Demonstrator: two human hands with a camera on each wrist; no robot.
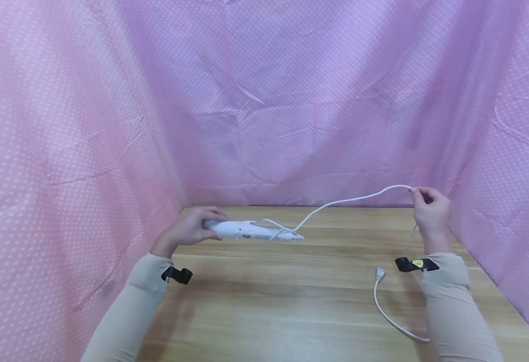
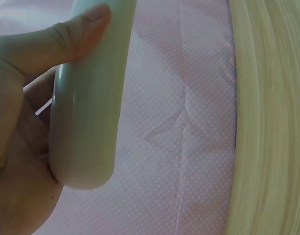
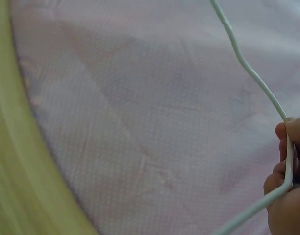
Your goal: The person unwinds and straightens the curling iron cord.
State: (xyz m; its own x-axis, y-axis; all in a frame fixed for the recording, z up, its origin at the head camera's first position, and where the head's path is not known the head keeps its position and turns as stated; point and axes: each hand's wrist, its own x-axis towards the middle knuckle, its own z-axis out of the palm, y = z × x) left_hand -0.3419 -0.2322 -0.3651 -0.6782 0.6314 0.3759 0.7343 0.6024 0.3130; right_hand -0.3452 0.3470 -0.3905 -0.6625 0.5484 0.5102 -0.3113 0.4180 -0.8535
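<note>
My left hand (image 1: 192,227) grips the thick rounded end of a long white handheld electric appliance (image 1: 226,229), its thumb lying along the smooth body in the left wrist view. The appliance is held level above the table, its narrow ribbed cord end pointing right. Around that narrow end loops a white power cord (image 1: 332,203), which rises to the right. My right hand (image 1: 433,213) pinches the cord between thumb and fingertips, and in the right wrist view the cord (image 3: 258,78) bends past the fingers. A two-pronged plug (image 1: 379,274) sits on the table near the right forearm.
The wooden table (image 1: 264,301) lies below both hands. Pink dotted cloth (image 1: 291,125) hangs at the back and on both sides. The cord's plug end (image 1: 393,324) curves over the tabletop and passes under the right sleeve. A black wrist camera (image 1: 178,275) is strapped to each arm.
</note>
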